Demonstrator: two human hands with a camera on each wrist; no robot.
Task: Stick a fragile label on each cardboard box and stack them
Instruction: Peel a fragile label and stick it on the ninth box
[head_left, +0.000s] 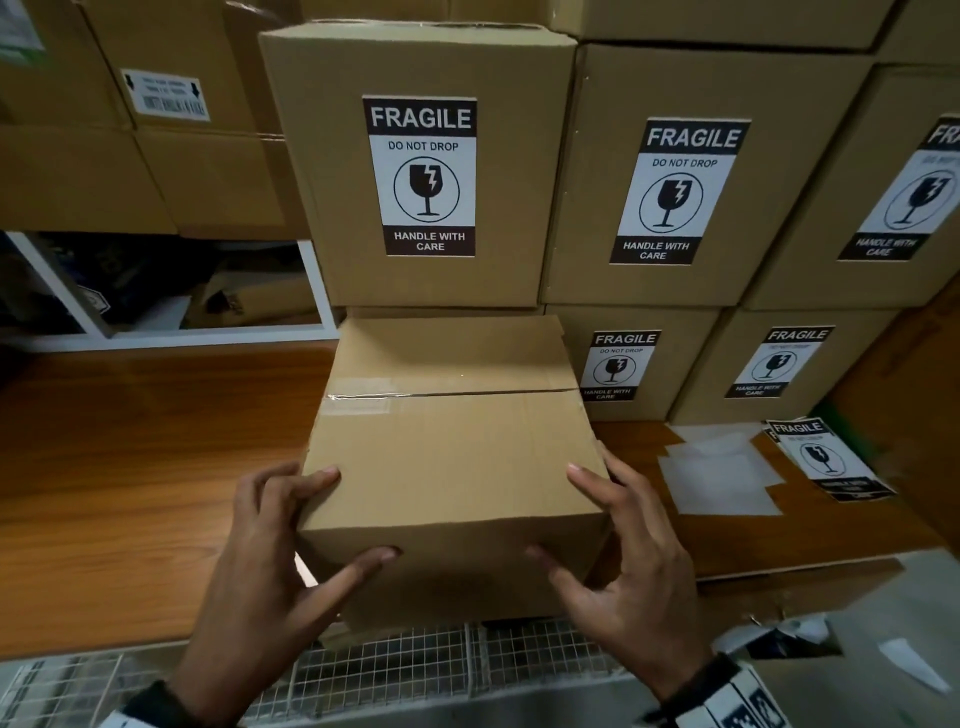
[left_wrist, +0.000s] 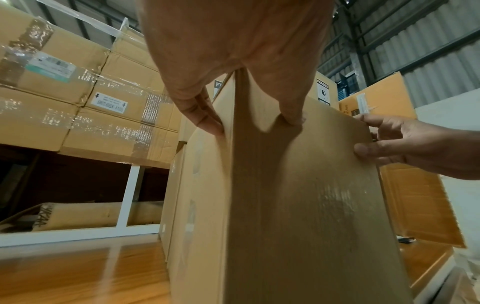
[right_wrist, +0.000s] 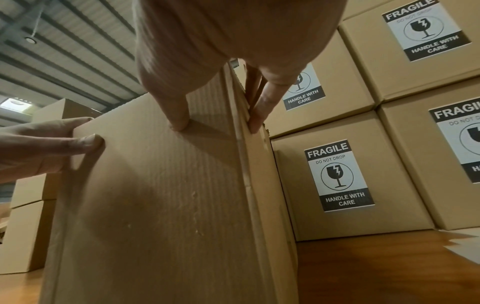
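Note:
A plain, unlabelled cardboard box (head_left: 452, 457) (left_wrist: 298, 195) (right_wrist: 168, 195) sits on the wooden table (head_left: 130, 493), its taped top seam facing up. My left hand (head_left: 358, 514) (left_wrist: 255, 125) grips its near left corner, thumb on the front face and fingers along the left side. My right hand (head_left: 556, 512) (right_wrist: 217, 126) grips the near right corner the same way. Right behind it stands a box with a fragile label (head_left: 421, 176). Loose fragile labels (head_left: 821, 457) lie on the table at the right.
Labelled boxes (head_left: 675, 192) are stacked two high at the back right. Larger wrapped cartons (head_left: 171, 104) fill the back left above a white shelf frame (head_left: 311, 291). White backing sheets (head_left: 717, 473) lie beside the loose labels. A wire grid (head_left: 415, 660) runs below the table's front edge.

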